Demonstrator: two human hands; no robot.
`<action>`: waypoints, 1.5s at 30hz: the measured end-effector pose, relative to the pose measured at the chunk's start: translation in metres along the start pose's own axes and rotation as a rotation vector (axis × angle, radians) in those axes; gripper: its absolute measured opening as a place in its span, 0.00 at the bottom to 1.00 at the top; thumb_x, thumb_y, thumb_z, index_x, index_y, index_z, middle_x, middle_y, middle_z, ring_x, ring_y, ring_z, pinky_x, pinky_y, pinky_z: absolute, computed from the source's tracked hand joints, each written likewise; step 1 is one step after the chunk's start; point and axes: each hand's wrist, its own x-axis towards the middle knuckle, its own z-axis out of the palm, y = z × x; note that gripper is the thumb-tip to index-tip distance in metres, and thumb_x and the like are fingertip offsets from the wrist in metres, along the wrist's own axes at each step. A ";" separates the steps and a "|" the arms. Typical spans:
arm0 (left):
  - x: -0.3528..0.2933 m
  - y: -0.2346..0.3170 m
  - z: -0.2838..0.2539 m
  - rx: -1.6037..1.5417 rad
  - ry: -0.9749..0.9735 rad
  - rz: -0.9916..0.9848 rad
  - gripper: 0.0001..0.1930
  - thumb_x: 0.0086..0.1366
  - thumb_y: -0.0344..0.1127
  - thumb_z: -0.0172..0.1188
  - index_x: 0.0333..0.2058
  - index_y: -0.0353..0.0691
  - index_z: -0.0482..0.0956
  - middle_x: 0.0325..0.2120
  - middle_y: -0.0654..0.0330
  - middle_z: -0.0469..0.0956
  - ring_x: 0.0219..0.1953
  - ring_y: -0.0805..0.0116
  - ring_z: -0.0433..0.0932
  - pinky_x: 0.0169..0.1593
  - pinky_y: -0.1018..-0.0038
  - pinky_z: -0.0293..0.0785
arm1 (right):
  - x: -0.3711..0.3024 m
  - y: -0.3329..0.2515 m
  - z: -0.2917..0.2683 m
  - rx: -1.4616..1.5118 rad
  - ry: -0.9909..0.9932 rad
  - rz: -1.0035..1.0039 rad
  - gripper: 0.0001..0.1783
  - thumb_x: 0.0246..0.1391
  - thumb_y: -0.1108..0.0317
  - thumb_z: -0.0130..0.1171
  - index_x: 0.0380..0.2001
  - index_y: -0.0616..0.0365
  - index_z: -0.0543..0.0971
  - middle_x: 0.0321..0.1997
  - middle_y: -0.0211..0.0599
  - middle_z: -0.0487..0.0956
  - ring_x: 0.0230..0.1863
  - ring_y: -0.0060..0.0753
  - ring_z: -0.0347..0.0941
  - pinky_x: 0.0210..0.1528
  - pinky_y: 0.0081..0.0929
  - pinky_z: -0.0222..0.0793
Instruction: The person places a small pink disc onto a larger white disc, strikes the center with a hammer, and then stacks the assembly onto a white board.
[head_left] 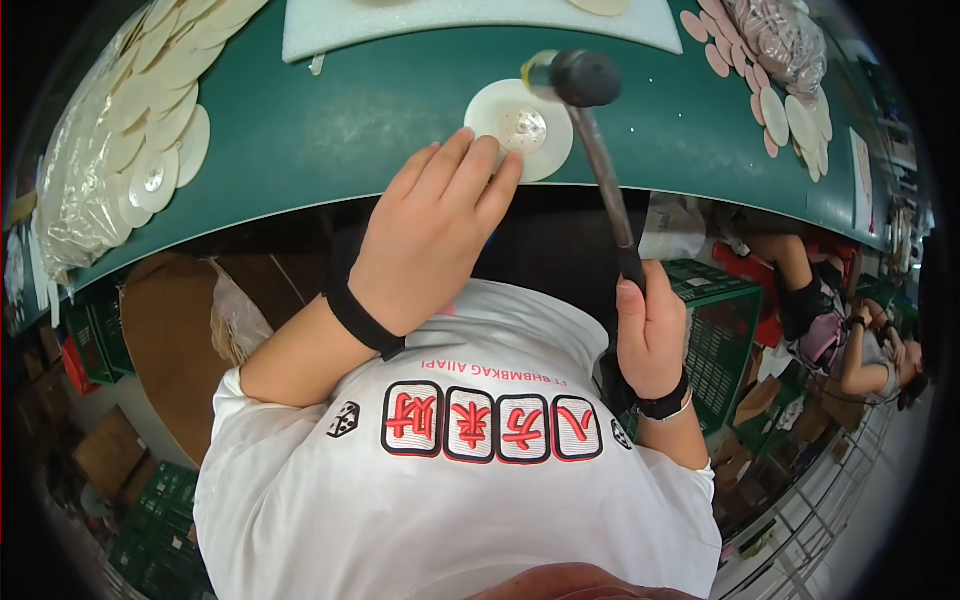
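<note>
The left hand (425, 240), fingers slightly spread, touches the cream disc (545, 160) on the green tabletop (340, 130), the right hand (652, 335) grips a mallet (600, 160), and the shiny centrepiece (525, 127) looks placed, hammering apparently unfinished.

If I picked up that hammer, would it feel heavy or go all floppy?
The hammer would probably feel top-heavy, since its chunky black head sits on a thin handle. It's likely stiff, not floppy: the handle looks straight beyond the right hand. The head looks rounded, so it might roll a little if pushed.
</note>
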 end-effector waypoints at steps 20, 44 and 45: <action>-0.003 0.001 0.001 0.012 -0.021 -0.017 0.25 0.60 0.29 0.54 0.58 0.42 0.76 0.50 0.59 0.75 0.59 0.59 0.73 0.62 0.61 0.69 | 0.005 0.008 0.009 -0.005 -0.025 -0.027 0.12 0.69 0.65 0.54 0.41 0.65 0.73 0.19 0.48 0.73 0.20 0.53 0.72 0.22 0.38 0.64; -0.001 0.002 -0.001 -0.021 -0.009 -0.030 0.25 0.59 0.26 0.55 0.57 0.43 0.77 0.49 0.58 0.76 0.57 0.59 0.75 0.61 0.61 0.70 | -0.020 0.008 -0.006 -0.009 0.035 0.110 0.11 0.70 0.66 0.50 0.37 0.64 0.72 0.21 0.43 0.72 0.20 0.39 0.69 0.25 0.32 0.61; 0.001 0.001 -0.002 -0.020 -0.008 -0.025 0.25 0.59 0.26 0.55 0.57 0.43 0.77 0.49 0.58 0.76 0.56 0.59 0.75 0.61 0.62 0.70 | -0.022 0.006 -0.008 0.016 0.061 0.087 0.11 0.70 0.66 0.50 0.37 0.65 0.72 0.21 0.44 0.72 0.20 0.41 0.69 0.25 0.33 0.61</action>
